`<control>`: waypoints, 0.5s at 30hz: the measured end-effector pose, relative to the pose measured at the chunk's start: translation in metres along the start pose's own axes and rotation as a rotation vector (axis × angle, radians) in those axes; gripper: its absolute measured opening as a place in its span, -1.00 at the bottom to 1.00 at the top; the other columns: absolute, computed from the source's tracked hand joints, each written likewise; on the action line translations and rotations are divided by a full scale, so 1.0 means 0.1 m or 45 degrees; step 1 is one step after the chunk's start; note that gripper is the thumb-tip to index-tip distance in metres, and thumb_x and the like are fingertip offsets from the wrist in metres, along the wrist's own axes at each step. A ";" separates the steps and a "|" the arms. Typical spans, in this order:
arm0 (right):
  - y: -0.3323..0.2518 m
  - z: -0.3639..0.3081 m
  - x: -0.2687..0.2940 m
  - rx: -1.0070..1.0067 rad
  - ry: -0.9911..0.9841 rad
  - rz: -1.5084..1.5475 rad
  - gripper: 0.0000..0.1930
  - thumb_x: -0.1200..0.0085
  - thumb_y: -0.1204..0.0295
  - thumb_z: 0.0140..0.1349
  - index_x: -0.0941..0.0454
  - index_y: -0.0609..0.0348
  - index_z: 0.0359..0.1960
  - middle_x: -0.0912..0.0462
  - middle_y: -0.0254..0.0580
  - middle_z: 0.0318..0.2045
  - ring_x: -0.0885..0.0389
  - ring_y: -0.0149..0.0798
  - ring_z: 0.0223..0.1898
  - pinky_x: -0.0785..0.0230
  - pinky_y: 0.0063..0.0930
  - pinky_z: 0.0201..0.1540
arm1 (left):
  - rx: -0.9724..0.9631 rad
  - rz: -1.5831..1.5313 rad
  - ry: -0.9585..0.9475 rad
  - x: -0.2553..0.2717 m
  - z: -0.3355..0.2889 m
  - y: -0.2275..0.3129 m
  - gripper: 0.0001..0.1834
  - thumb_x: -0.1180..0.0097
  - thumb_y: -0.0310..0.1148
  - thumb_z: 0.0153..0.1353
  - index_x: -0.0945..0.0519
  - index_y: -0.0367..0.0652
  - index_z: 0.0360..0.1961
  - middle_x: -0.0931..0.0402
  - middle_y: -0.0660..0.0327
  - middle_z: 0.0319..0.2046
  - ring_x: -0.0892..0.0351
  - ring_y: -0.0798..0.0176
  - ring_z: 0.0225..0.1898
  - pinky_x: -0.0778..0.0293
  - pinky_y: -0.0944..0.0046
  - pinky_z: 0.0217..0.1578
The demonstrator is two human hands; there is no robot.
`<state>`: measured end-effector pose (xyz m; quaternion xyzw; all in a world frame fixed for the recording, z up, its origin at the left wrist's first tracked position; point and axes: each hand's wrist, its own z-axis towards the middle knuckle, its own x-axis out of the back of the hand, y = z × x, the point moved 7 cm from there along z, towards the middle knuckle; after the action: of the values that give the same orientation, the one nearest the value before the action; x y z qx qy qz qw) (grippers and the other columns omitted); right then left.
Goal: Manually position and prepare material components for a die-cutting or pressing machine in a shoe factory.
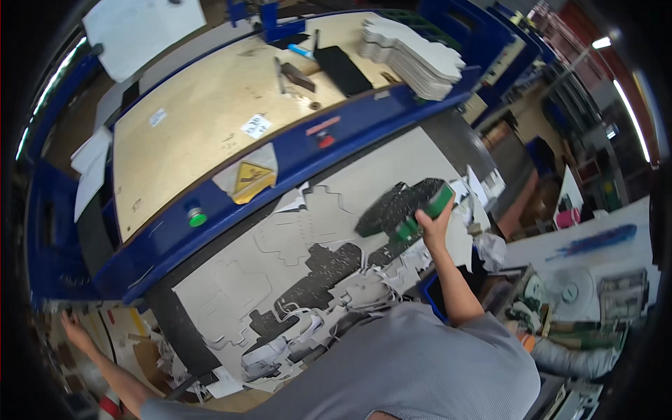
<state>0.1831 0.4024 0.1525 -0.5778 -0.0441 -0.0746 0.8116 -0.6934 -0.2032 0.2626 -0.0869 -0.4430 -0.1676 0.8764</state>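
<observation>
My right hand (435, 227) is closed around a green block-like tool (439, 200), held over the right part of a die-cut white sheet (297, 222). The tool's exact kind is blurred. Cut outlines of notched, box-like blanks show in the sheet, and dark bed shows through where pieces are out. Torn white scraps (364, 283) pile along the near edge, against my body. Far out to the left, my left hand (78, 334) is stretched past the sheet, beside the machine's lower left corner. Its fingers look extended, with nothing visible in them.
A blue machine frame (161, 241) with a green button (197, 216) and a yellow warning sign (252, 180) runs behind the sheet. On its wooden board (189, 140) lie a stack of white blanks (409, 56), a black pad (343, 71) and small tools. Cluttered bins stand at right.
</observation>
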 end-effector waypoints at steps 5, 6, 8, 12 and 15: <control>0.35 0.05 0.41 -0.331 0.379 0.563 -0.47 -0.23 0.28 0.00 -0.21 -0.06 -0.03 -0.35 -0.44 -0.33 -0.33 -0.57 -0.40 -0.13 -0.74 -0.55 | 0.055 0.316 -0.065 0.15 0.04 0.23 -0.55 0.22 -0.14 0.40 -0.27 0.06 0.28 -0.13 0.09 0.30 -0.32 -0.03 0.15 -0.40 -0.06 0.10; 0.39 0.07 0.51 -0.417 0.412 0.563 -0.52 -0.21 0.24 0.04 -0.22 -0.10 -0.06 -0.34 -0.45 -0.42 -0.32 -0.54 -0.48 -0.18 -0.67 -0.55 | 0.064 0.325 -0.074 0.19 -0.06 0.29 -0.55 0.22 -0.14 0.40 -0.27 0.06 0.28 -0.13 0.09 0.30 -0.32 -0.03 0.15 -0.40 -0.06 0.10; 0.59 0.12 0.78 -0.654 0.482 0.627 -0.52 -0.20 0.16 0.07 -0.21 -0.13 -0.05 -0.36 -0.43 -0.48 -0.35 -0.52 -0.53 -0.28 -0.60 -0.53 | 0.187 0.472 0.045 0.27 -0.41 0.72 -0.54 0.18 -0.07 0.38 -0.35 0.04 0.23 -0.27 0.07 0.21 -0.40 -0.01 0.07 -0.43 -0.03 -0.01; 0.59 0.18 0.45 -1.140 -0.051 0.663 -0.37 0.04 -0.28 0.05 -0.31 -0.11 -0.02 -0.55 -0.26 -0.29 -0.58 -0.24 -0.33 -0.50 -0.13 -0.37 | -0.172 -0.269 0.507 1.19 -1.63 2.29 -0.72 0.00 -0.22 0.30 -0.60 -0.13 -0.10 -0.58 0.10 -0.17 -0.54 0.03 -0.13 -0.44 0.11 -0.14; 0.83 0.22 0.39 -1.410 -0.252 0.463 -0.20 0.22 -0.40 0.01 -0.36 -0.08 0.12 -0.44 -0.10 0.05 -0.51 0.06 -0.02 -0.42 0.22 -0.06 | -0.108 -0.695 0.286 1.50 -2.36 3.70 -0.87 -0.08 -0.49 0.19 -0.61 -0.23 -0.24 -0.59 0.11 -0.26 -0.54 0.13 -0.19 -0.42 0.19 -0.12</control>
<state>0.2363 0.4468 0.0882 -0.9179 0.0257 0.1080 0.3810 -0.2968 0.0368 0.2422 0.0178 -0.3430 -0.4240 0.8380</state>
